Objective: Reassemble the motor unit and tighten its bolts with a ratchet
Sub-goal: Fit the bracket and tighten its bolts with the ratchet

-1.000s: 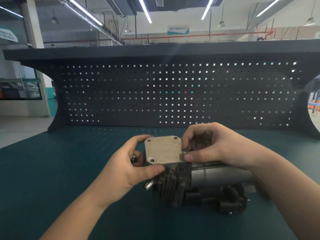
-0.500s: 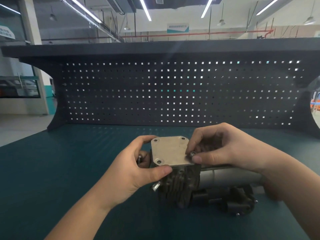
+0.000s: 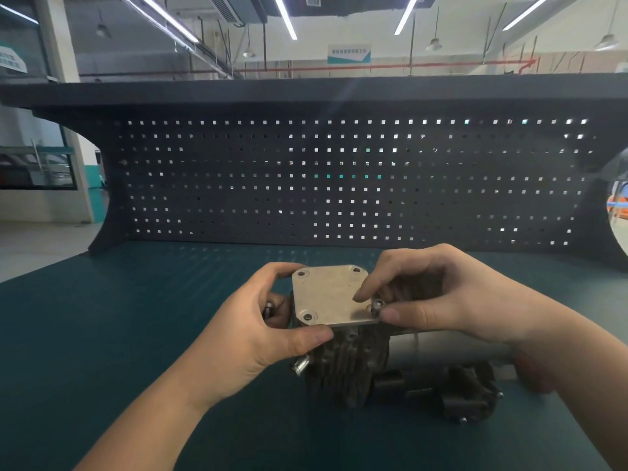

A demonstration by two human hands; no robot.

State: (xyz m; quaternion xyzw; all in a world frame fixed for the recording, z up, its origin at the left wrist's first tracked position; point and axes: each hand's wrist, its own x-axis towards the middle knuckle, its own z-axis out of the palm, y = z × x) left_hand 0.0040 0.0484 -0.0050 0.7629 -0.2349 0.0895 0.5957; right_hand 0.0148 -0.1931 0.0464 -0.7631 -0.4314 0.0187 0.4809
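The motor unit point(image 3: 353, 368) lies on the green bench with its dark finned head toward me and a silver cylinder point(image 3: 452, 351) running right. A flat silver cover plate point(image 3: 328, 295) sits on top of the finned head. My left hand point(image 3: 248, 331) grips the plate's left and near edges and also keeps further bolts point(image 3: 270, 307) curled in its palm. My right hand point(image 3: 431, 294) pinches a small bolt point(image 3: 376, 304) at the plate's near right corner hole. The three other corner holes show no bolt. No ratchet is in view.
A dark pegboard point(image 3: 339, 178) with an overhanging shelf stands upright along the back of the green bench point(image 3: 119, 334). A short silver port point(image 3: 299, 366) sticks out of the finned head toward the left. Black brackets point(image 3: 469, 399) sit under the cylinder.
My view shifted slightly, so the unit sits a little further right. My right hand's index finger has come forward onto the plate beside the bolt. My left hand keeps the same grip.
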